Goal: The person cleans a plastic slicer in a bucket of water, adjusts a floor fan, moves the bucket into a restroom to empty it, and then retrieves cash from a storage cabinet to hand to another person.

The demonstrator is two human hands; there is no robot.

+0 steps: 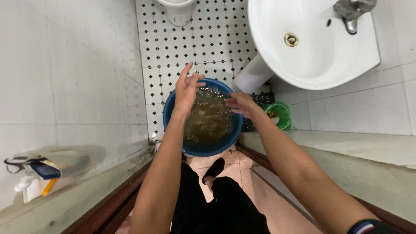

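A round blue basin point(170, 113) stands on the tiled floor below me, filled with murky brownish, foamy water point(210, 119). My left hand point(188, 89) hovers over the basin's far left rim, fingers spread and empty. My right hand point(242, 104) is over the basin's right rim, fingers loosely extended, holding nothing. Both hands are above the water, not in it. My legs in black trousers and a dark shoe point(213, 170) show below the basin.
A white pedestal sink point(320, 65) with a metal tap point(352, 13) is at the upper right. A small green container point(279, 115) sits by the pedestal. A toilet base point(177, 11) is at the top. A white bottle with blue and yellow parts point(37, 173) rests on the left ledge.
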